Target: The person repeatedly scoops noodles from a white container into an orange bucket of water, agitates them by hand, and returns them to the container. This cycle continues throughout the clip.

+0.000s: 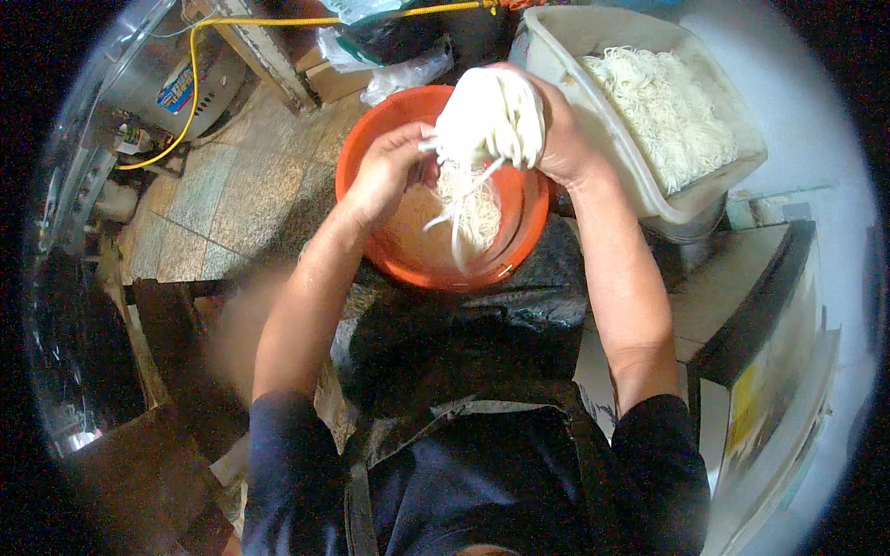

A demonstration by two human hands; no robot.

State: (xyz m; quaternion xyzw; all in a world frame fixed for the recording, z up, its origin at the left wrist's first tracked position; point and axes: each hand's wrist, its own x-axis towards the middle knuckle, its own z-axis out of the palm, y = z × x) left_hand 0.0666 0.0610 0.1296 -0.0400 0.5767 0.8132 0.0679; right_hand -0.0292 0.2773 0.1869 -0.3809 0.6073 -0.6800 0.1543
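Observation:
A thick bundle of white noodles (490,115) is held up over an orange plastic basin (455,279). My right hand (560,135) grips the bundle from its right side. At its lower left edge, my left hand (396,163) has its fingers closed on some strands. Loose strands hang down from the bundle. Below it, a small heap of thin noodles (480,219) lies in the basin. Parts of my right hand's fingers are hidden behind the bundle.
A grey plastic tub (667,201) with a large pile of noodles (660,115) stands to the right. At the upper left are a yellow hose (195,76), a metal cylinder (221,94) and a worn wooden leg (268,59). Plastic bags (407,73) lie behind the basin.

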